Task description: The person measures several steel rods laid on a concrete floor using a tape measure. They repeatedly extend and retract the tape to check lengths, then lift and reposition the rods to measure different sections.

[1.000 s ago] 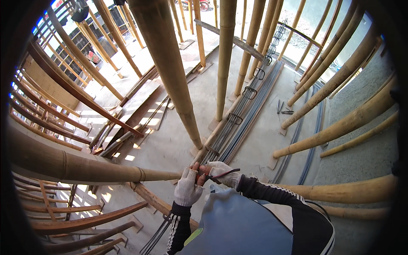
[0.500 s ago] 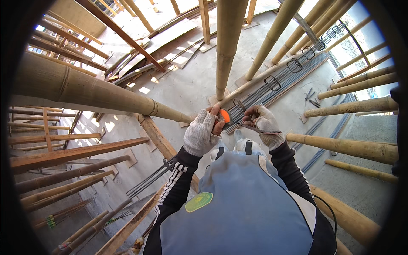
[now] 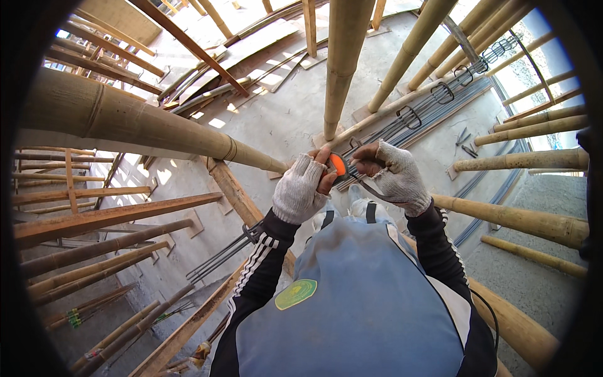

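My left hand [image 3: 301, 188], in a white knitted glove with bare fingertips, is closed around a tape measure [image 3: 338, 165] with an orange face and dark rim. A thin dark strip, apparently its blade [image 3: 370, 189], runs from the case toward my right palm. My right hand [image 3: 400, 179], gloved the same way, is closed just right of the case, with fingers curled and the strip passing under them. Its fingertips are partly in shadow. Both hands are in front of my blue apron [image 3: 364, 283], above the concrete floor.
Upright bamboo poles [image 3: 344, 69] surround me, with a thick one [image 3: 157, 132] at left. Bundled steel bars [image 3: 433, 116] with bent stirrups lie ahead right. Timber boards [image 3: 251, 47] lie at far left. Small tools [image 3: 465, 143] rest on the floor at right.
My right hand has risen slightly and turned, its fingers now closer to the tape measure's case. My left hand still holds the case, and the view has shifted a little.
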The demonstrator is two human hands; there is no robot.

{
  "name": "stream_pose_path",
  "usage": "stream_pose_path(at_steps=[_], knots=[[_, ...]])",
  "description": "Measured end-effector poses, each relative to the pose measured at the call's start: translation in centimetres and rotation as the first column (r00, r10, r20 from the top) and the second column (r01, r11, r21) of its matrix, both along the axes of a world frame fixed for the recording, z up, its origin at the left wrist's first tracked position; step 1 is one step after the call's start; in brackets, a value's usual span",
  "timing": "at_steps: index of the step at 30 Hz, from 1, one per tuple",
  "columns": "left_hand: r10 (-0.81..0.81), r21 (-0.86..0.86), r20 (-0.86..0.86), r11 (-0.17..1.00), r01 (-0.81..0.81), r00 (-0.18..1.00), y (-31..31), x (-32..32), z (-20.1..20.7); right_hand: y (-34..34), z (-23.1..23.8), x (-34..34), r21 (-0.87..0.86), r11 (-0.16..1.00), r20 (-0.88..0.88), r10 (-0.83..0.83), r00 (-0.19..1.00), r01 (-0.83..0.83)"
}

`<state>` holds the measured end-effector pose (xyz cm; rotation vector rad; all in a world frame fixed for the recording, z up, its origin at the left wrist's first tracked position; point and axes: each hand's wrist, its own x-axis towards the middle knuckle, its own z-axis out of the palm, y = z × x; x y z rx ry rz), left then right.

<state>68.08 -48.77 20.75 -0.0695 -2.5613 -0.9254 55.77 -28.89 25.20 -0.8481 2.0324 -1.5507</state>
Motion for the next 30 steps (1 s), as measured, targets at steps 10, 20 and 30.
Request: stream_pose_path(at_steps=[10,20,30], knots=[[-0.003,0.015,0.022,1.000,0.002,1.000,0.0,0.2,-0.3,-1.4,0.2,1.0,0.077,0.996,-0.272,0.057,0.961,-0.037],[-0.026,0.001,-0.015,1.000,0.026,1.000,-0.2,0.1,-0.7,-1.3,-0.7,0.4,0.089,0.991,-0.305,0.124,0.944,-0.101],[-0.064,0.000,0.088,0.998,0.064,0.994,0.7,0.4,-0.5,-0.1,-2.2,1.7,0.005,1.000,-0.192,0.029,0.981,-0.029]])
